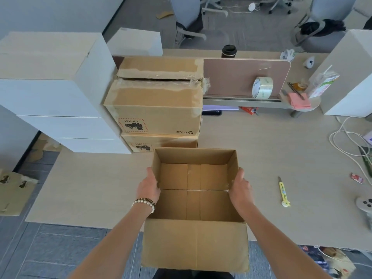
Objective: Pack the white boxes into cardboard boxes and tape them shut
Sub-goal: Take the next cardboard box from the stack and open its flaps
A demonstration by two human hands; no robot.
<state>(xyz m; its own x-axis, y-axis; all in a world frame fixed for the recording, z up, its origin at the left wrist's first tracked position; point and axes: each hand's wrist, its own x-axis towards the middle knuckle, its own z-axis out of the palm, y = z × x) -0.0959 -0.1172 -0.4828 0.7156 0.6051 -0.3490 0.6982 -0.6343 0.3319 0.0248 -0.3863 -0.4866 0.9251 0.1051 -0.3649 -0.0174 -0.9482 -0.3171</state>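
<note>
With the left hand (pixel 148 188) and right hand (pixel 240 189) pressing lightly curled fingers on the empty cardboard box (pixel 194 200) between them, squaring it near the white boxes (pixel 60 93) seemed wise.

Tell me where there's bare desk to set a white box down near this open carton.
Bare desk lies left of the open cardboard box, below the white boxes. Another patch sits between it and the yellow utility knife. The right edge is crowded with white cables.
</note>
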